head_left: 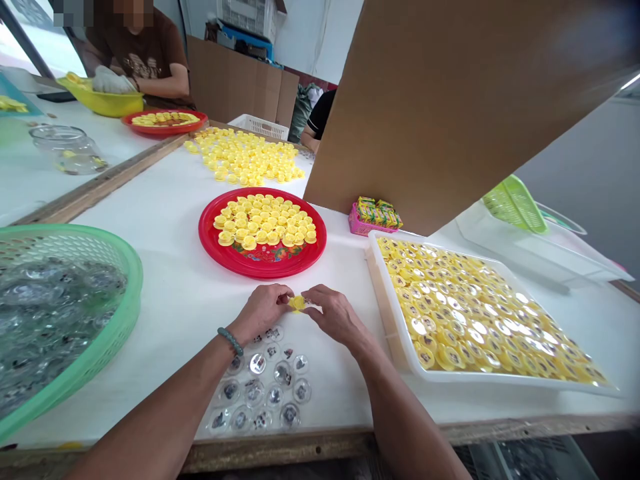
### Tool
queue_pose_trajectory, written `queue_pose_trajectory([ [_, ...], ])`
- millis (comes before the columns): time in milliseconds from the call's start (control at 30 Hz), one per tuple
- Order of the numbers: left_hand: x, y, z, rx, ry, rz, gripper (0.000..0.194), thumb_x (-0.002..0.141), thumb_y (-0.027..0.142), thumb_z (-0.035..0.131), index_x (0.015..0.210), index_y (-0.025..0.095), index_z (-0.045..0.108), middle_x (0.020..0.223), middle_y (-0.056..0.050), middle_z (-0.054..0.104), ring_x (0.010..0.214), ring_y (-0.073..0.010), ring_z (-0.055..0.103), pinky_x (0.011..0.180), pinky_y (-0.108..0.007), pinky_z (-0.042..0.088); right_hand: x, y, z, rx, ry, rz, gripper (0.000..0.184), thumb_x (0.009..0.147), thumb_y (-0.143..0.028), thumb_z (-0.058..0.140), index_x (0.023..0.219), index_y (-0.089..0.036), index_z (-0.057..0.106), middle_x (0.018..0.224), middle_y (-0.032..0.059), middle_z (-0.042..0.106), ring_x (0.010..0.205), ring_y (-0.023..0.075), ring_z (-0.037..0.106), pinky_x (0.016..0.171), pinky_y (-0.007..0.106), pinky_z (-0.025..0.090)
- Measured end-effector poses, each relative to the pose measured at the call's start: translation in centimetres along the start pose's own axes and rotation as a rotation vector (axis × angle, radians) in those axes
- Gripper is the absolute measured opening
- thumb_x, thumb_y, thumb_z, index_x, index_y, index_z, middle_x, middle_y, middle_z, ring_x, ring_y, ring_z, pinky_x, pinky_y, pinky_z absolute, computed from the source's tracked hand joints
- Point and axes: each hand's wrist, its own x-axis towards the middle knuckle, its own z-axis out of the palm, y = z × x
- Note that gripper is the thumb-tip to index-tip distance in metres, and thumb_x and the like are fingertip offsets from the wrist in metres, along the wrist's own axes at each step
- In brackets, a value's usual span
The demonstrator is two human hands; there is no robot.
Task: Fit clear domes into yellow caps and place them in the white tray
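Observation:
My left hand [260, 312] and my right hand [334, 315] meet above the white table and pinch a small yellow plastic cap [297, 303] between their fingertips. Just below my hands lie several clear plastic domes [265, 383] with dark printed centres. A red plate [263, 269] holding several yellow caps sits ahead of my hands. To the right, a white tray [395, 333] is packed with yellow caps in rows. A green basket [103, 340] heaped with clear domes sits to the left.
A loose spread of yellow caps [245, 157] lies beyond the plate. A tilted cardboard sheet [440, 107] rises at the right. Farther left, a person's gloved hand [113, 81] rests at a yellow basin [103, 100]. A pink basket [373, 217] holds packets.

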Motion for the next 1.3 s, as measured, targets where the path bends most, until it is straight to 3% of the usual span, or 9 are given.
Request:
queue_pose_trajectory([
  [367, 0.4, 0.1, 0.0, 0.005, -0.04, 0.057, 0.023, 0.075, 0.021, 0.05, 0.084, 0.02, 0.071, 0.084, -0.003, 0.069, 0.078, -0.0212, 0.061, 0.071, -0.029, 0.043, 0.5, 0.2, 1.1, -0.074, -0.018, -0.03, 0.025, 0.08, -0.007, 0.058, 0.1, -0.02, 0.065, 0.096, 0.0048, 0.065, 0.088, 0.0156, 0.06, 0.077, 0.023, 0.044],
  [500, 0.6, -0.2, 0.3, -0.012, -0.049, 0.038, 0.025, 0.076, 0.025, 0.048, 0.086, 0.021, 0.071, 0.086, -0.003, 0.069, 0.08, -0.023, 0.062, 0.073, -0.031, 0.044, 0.6, 0.4, 1.0, -0.119, -0.039, -0.035, 0.012, 0.08, -0.013, 0.061, 0.089, -0.02, 0.067, 0.089, 0.0041, 0.065, 0.085, 0.0155, 0.06, 0.075, 0.022, 0.043],
  [767, 0.8, -0.4, 0.6, -0.114, -0.078, -0.157, 0.027, 0.071, 0.032, 0.055, 0.089, 0.02, 0.071, 0.076, -0.003, 0.069, 0.068, -0.0239, 0.06, 0.063, -0.03, 0.043, 1.0, 0.2, 1.2, -0.257, -0.082, -0.035, 0.004, 0.078, -0.018, 0.064, 0.08, -0.019, 0.067, 0.074, 0.0021, 0.062, 0.072, 0.0148, 0.059, 0.06, 0.022, 0.038],
  [967, 0.4, 0.2, 0.8, -0.425, -0.155, -0.346, 0.04, 0.067, 0.043, 0.065, 0.094, 0.014, 0.066, 0.075, -0.005, 0.066, 0.064, -0.0203, 0.056, 0.056, -0.026, 0.041, 0.7, 0.6, 1.4, -0.089, -0.068, 0.035, 0.013, 0.074, -0.023, 0.07, 0.087, -0.023, 0.07, 0.078, 0.0002, 0.067, 0.072, 0.0131, 0.062, 0.062, 0.019, 0.04],
  [1300, 0.8, -0.5, 2.2, -0.588, -0.142, -0.47, 0.031, 0.053, 0.04, 0.074, 0.065, 0.016, 0.06, 0.055, 0.0, 0.055, 0.049, -0.0158, 0.048, 0.046, -0.024, 0.036, 0.8, 0.5, 1.8, 0.005, -0.058, 0.136, 0.018, 0.069, -0.017, 0.071, 0.086, -0.022, 0.07, 0.082, 0.0001, 0.07, 0.072, 0.0135, 0.064, 0.062, 0.018, 0.043],
])
